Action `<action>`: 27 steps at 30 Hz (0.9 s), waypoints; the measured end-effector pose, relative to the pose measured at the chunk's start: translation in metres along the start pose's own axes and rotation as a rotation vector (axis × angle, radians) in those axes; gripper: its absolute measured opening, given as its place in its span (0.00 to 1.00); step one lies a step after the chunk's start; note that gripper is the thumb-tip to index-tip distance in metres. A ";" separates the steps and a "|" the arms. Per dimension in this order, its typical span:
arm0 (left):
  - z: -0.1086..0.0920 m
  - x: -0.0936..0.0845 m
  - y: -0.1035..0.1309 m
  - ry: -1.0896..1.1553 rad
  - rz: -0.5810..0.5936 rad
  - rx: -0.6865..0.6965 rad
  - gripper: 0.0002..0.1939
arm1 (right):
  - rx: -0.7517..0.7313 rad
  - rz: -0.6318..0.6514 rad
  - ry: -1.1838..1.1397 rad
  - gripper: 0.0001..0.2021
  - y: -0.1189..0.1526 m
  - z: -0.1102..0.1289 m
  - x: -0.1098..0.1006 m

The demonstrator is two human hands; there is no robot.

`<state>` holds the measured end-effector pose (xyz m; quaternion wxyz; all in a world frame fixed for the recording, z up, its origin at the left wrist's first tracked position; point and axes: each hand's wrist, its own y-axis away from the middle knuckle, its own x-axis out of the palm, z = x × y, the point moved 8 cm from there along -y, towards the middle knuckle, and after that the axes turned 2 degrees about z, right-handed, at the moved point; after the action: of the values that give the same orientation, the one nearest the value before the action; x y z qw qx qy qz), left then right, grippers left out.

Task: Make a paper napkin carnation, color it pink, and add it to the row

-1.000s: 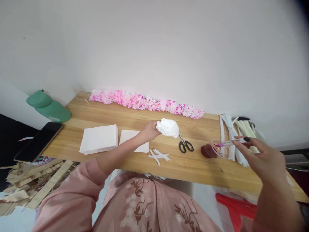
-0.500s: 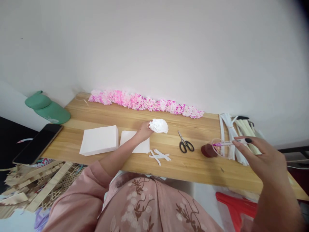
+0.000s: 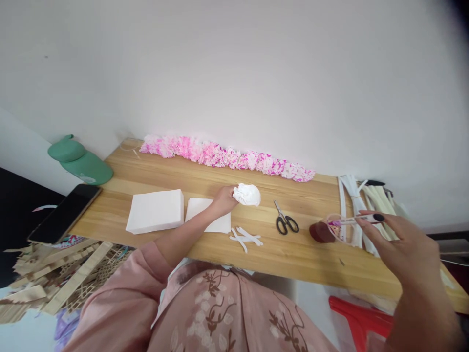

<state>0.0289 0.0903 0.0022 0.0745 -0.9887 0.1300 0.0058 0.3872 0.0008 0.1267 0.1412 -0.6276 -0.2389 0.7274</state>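
Note:
My left hand [image 3: 225,199] is closed around the base of a white ruffled paper flower [image 3: 246,194], held above the table's middle. In my right hand [image 3: 408,244] is a slim whitish dropper-like tube [image 3: 353,221], pinched between the fingers, with pink at its tip and a black rounded end. The tip is at the rim of a clear cup [image 3: 344,239] with dark red liquid low in it; whether it touches the liquid I cannot tell. Black-handled scissors [image 3: 286,223] lie between the hands. Several short white strips [image 3: 246,238] lie crossed near the front edge.
A row of pink-and-white paper flowers [image 3: 227,155] lines the wall. White paper stacks [image 3: 156,210] sit left of centre, partly behind my left forearm. A phone [image 3: 66,212] and green bottle [image 3: 86,164] occupy the left end; bundled white strips [image 3: 353,188] lie at right.
The whole view has shifted slightly, so the things on the table appear a little farther right. Both hands keep their holds, and the tube's tip stays at the cup.

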 end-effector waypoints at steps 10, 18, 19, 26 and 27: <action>-0.004 0.000 0.000 0.001 0.014 0.045 0.09 | -0.166 -0.047 0.048 0.24 -0.003 0.017 -0.003; -0.004 0.000 0.001 -0.003 0.023 0.030 0.10 | -0.304 -0.138 0.178 0.22 0.001 0.025 -0.007; -0.004 0.000 0.001 -0.011 0.022 0.027 0.10 | -0.305 -0.138 0.191 0.23 0.001 0.025 -0.007; -0.005 -0.001 0.000 -0.066 0.010 -0.014 0.09 | -0.220 -0.093 0.209 0.26 0.001 0.016 -0.005; -0.005 -0.001 0.000 -0.068 0.010 -0.013 0.09 | -0.215 -0.093 0.215 0.26 0.002 0.015 -0.005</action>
<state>0.0275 0.0900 0.0076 0.0724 -0.9878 0.1321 0.0403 0.3733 -0.0059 0.1315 0.1315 -0.7016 -0.3277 0.6189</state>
